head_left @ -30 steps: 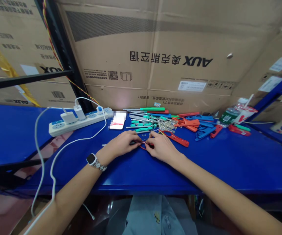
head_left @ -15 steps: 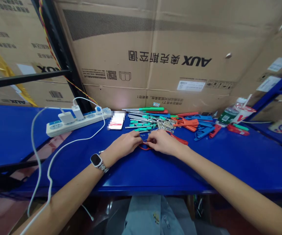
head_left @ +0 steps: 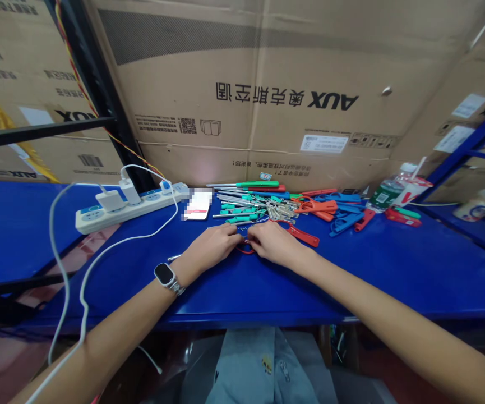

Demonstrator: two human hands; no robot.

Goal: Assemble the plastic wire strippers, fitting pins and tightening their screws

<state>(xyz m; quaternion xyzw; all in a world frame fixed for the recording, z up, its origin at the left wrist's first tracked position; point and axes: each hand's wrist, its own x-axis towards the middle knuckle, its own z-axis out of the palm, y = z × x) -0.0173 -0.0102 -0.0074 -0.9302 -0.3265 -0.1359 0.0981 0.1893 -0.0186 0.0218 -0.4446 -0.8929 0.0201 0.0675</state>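
Brown cardboard cartons point(head_left: 284, 67) wall off the far side of the workplace, their printing upside down. Before them runs a blue table point(head_left: 351, 269). Toward its back lies a loose pile of tools point(head_left: 242, 212), metal shafts with green handles, with orange and blue clip-shaped pieces point(head_left: 345, 221) beside it; a white power strip point(head_left: 143, 206) slants off to the left. Near the table's middle the two hands come close together, left hand point(head_left: 218, 247) and right hand point(head_left: 271, 241), each with thumb and fingers drawn in to a pinch. A red flat-handled piece point(head_left: 303, 234) lies just beyond the right hand. Smaller again, a metal rod point(head_left: 174, 257) pokes out by the left wrist; whether the left hand grips it, I cannot tell. Smallest is a thin red loop point(head_left: 245, 251), held between both sets of fingertips, just above or on the table. The step in hand seems to be fine two-handed fingering of that loop; the next move calls for a steady left pinch and small, careful right-hand adjustments.
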